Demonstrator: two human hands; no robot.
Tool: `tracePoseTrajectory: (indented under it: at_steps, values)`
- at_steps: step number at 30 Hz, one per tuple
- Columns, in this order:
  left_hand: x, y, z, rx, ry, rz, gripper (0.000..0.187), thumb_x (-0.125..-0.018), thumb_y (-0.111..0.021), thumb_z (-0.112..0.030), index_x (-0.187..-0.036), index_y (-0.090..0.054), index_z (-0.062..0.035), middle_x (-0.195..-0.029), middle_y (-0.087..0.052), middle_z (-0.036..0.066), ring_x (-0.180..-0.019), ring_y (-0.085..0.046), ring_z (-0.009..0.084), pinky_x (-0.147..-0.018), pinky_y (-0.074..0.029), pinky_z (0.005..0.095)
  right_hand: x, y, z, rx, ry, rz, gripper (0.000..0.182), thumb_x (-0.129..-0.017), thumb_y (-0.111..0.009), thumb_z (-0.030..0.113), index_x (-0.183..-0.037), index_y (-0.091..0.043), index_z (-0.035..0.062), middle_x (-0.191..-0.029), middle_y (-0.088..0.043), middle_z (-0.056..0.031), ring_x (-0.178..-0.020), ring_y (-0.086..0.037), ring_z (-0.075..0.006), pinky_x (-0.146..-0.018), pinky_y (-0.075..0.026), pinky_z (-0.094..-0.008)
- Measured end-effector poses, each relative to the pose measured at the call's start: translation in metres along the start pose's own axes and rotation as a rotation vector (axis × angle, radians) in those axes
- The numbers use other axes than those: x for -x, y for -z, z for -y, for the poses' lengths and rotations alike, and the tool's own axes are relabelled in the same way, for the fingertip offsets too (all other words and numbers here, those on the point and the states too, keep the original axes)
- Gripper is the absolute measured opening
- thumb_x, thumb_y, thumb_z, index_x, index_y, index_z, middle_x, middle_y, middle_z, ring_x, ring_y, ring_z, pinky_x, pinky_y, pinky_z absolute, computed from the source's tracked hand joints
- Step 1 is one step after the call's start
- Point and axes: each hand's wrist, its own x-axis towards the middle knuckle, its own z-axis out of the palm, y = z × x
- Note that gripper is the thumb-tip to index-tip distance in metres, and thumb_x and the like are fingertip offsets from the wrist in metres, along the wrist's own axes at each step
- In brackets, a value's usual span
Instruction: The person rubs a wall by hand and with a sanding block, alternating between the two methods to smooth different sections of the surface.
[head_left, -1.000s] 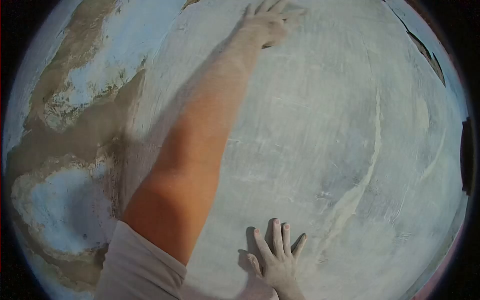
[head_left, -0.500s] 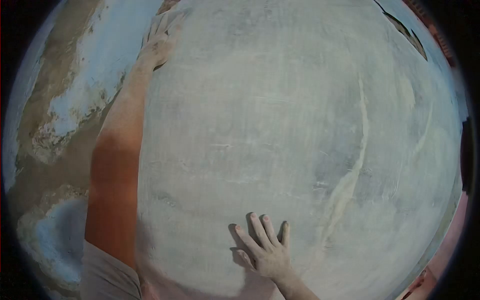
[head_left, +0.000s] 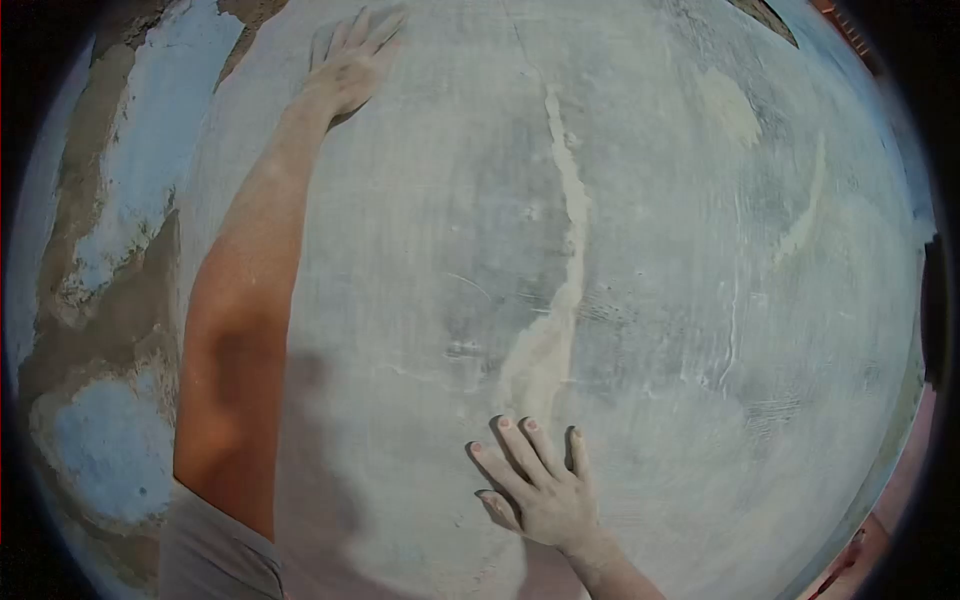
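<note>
Both hands touch a large pale grey-green plastered surface (head_left: 400, 220). Near its top left lies my left hand (head_left: 350, 75), fingers spread and pointing up, holding nothing; its arm stretches up from a grey sleeve at the lower left. My right hand (head_left: 550, 500) rests at the lower centre with spread fingers and dusty skin, also holding nothing. Just above the right fingertips runs a cream-coloured streak (head_left: 570, 230), wide at the bottom and narrow at the top.
Left of the surface are rough brown patches (head_left: 100, 340) and light blue patches (head_left: 110, 440). A dark, jagged gap (head_left: 768, 18) shows at the top right. Fainter cream marks (head_left: 805, 220) lie to the right. Shadows fall at the lower left of the surface.
The view has shifted, so the cream streak now appears farther left, above my right hand. My left hand appears slightly farther right. Both hands remain spread on the surface.
</note>
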Motion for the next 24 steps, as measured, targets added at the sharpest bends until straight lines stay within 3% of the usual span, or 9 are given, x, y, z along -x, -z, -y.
tracePoseTrajectory:
  at_steps: [3, 5, 7, 10, 14, 16, 19, 20, 24]
  values:
    - [-0.04, -0.022, -0.064, -0.35, -0.427, -0.143, 0.067, -0.106, -0.047, -0.036, -0.167, -0.038, -0.0106, -0.173, -0.038, 0.015, -0.161, -0.032, 0.0295, -0.132, -0.022, 0.0527, 0.022, 0.0, -0.012, -0.005, 0.037, -0.021, 0.053, -0.108, -0.047, 0.06, -0.157, -0.056, 0.0412, -0.167, -0.05, 0.0017, -0.159, -0.036, -0.0208, -0.134, -0.006, -0.0606]
    - [-0.04, 0.044, -0.181, 0.221, 0.037, 0.167, 0.056, -0.115, -0.022, -0.056, -0.17, -0.027, -0.0455, -0.182, -0.013, 0.004, -0.168, -0.008, 0.0315, -0.136, -0.001, 0.0569, 0.033, 0.001, -0.019, 0.019, 0.05, -0.023, 0.054, -0.108, -0.048, 0.06, -0.158, -0.055, 0.0422, -0.168, -0.049, 0.0042, -0.16, -0.035, -0.0191, -0.134, -0.009, -0.0608]
    - [-0.064, 0.061, -0.246, 0.401, 0.026, 0.351, 0.055, -0.115, -0.028, -0.052, -0.169, -0.03, -0.0433, -0.183, -0.012, 0.003, -0.168, -0.005, 0.0293, -0.136, 0.001, 0.0567, 0.046, -0.004, -0.023, 0.022, 0.043, -0.045, 0.054, -0.107, -0.048, 0.059, -0.158, -0.055, 0.0424, -0.169, -0.048, 0.0048, -0.161, -0.033, -0.019, -0.133, -0.01, -0.0611]
    - [-0.073, 0.048, -0.348, 0.32, -0.158, 0.173, 0.055, -0.115, -0.034, -0.047, -0.169, -0.031, -0.043, -0.183, -0.012, 0.003, -0.169, -0.005, 0.0294, -0.135, 0.002, 0.0579, 0.061, -0.005, -0.031, 0.035, 0.012, -0.074, 0.053, -0.108, -0.048, 0.059, -0.158, -0.055, 0.0422, -0.17, -0.047, 0.006, -0.162, -0.032, -0.0204, -0.133, -0.012, -0.0601]
    - [-0.061, 0.082, -0.459, 0.314, -0.392, 0.199, 0.055, -0.114, -0.038, -0.034, -0.168, -0.034, -0.0446, -0.182, -0.018, 0.002, -0.168, -0.011, 0.0296, -0.133, -0.001, 0.0633, 0.078, -0.006, -0.032, -0.031, -0.078, -0.015, 0.056, -0.108, -0.049, 0.058, -0.161, -0.05, 0.0407, -0.173, -0.041, 0.0063, -0.162, -0.03, -0.0199, -0.133, -0.012, -0.0594]
    - [-0.034, 0.095, -0.493, 0.282, -0.477, 0.133, 0.056, -0.113, -0.038, -0.033, -0.167, -0.037, -0.0454, -0.181, -0.02, 0.0, -0.167, -0.014, 0.0294, -0.133, -0.002, 0.0641, 0.085, -0.01, -0.031, -0.073, -0.107, 0.004, 0.049, -0.105, -0.055, 0.058, -0.148, -0.063, 0.0369, -0.168, -0.048, 0.0032, -0.157, -0.038, -0.0215, -0.128, -0.021, -0.0656]
    - [-0.032, 0.103, -0.5, 0.376, -0.57, 0.241, 0.055, -0.114, -0.033, -0.043, -0.169, -0.036, -0.0373, -0.182, -0.015, -0.002, -0.168, -0.01, 0.0298, -0.133, 0.002, 0.0636, 0.085, -0.012, -0.025, -0.03, -0.121, 0.001, 0.044, -0.102, -0.059, 0.058, -0.136, -0.07, 0.0328, -0.164, -0.052, 0.0002, -0.154, -0.045, -0.0243, -0.125, -0.02, -0.0723]
    - [-0.037, 0.102, -0.495, 0.384, -0.596, 0.264, 0.057, -0.115, -0.031, -0.048, -0.17, -0.035, -0.0334, -0.183, -0.013, -0.003, -0.168, -0.01, 0.0291, -0.133, 0.003, 0.0631, 0.083, -0.013, -0.02, -0.066, -0.145, -0.001, 0.041, -0.099, -0.063, 0.057, -0.129, -0.073, 0.0304, -0.162, -0.054, -0.0046, -0.152, -0.048, -0.0293, -0.124, -0.012, -0.0776]
    - [-0.059, 0.083, -0.44, 0.34, -0.463, 0.295, 0.055, -0.115, -0.03, -0.047, -0.168, -0.039, -0.0362, -0.181, -0.021, -0.002, -0.167, -0.015, 0.0253, -0.136, -0.005, 0.0564, 0.065, -0.015, -0.004, -0.193, -0.145, -0.025, 0.042, -0.1, -0.062, 0.056, -0.129, -0.073, 0.0284, -0.161, -0.055, -0.0099, -0.158, -0.04, -0.0348, -0.124, -0.003, -0.0795]
